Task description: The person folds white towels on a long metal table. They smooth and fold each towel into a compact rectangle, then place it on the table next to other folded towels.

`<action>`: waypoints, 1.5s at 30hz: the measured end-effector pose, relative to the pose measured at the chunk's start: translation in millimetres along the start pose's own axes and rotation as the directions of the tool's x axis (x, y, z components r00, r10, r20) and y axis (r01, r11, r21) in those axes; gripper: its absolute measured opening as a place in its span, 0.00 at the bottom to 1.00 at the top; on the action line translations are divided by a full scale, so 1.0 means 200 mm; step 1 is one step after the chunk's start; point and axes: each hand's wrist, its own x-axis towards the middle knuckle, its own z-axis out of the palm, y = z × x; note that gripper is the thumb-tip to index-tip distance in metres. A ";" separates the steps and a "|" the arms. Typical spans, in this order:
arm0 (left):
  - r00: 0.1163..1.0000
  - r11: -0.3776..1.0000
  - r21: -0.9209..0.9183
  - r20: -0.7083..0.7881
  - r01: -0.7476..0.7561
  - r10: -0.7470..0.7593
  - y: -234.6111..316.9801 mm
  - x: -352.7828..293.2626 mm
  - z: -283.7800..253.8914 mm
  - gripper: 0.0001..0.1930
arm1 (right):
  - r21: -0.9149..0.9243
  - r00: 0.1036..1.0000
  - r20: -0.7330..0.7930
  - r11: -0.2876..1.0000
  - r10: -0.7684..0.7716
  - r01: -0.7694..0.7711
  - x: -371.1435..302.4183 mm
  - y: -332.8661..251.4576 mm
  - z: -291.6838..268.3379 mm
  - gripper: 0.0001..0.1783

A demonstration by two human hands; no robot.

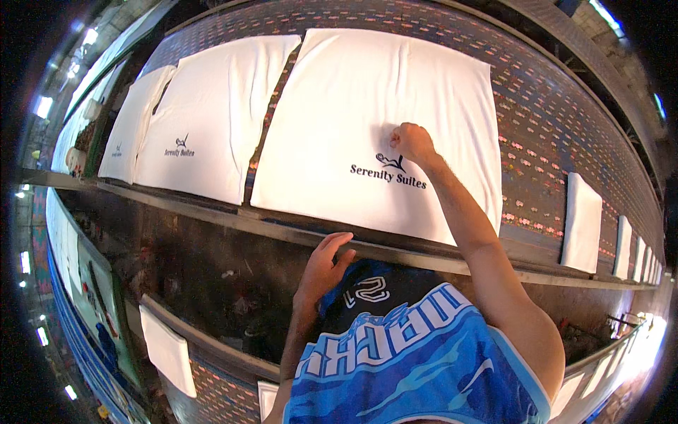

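Observation:
A large white cloth [332, 99] with a dark printed emblem and lettering lies spread flat in front of me, with soft wrinkles towards its far side. Over its print, my right hand [411, 143] is closed with the fingers curled in. Whatever those fingers may hold is hidden. My left hand [326, 265] is at the table's near edge [282, 227], below the cloth, its fingers stretched out and holding nothing.
Two more printed white cloths, a wider one [219, 92] and a narrower one [133, 116], lie to the left on the dark patterned table [540, 134]. Rightwards stands a folded white cloth [583, 222], with several others beyond. Behind me, another table carries a white cloth [168, 346].

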 end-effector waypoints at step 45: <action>0.893 0.817 0.362 0.141 -0.448 0.427 -0.10 1.60 0.30 0.04 | 0.535 0.376 -0.592 0.696 0.713 -0.478 -1.91 0.18 -0.19 0.13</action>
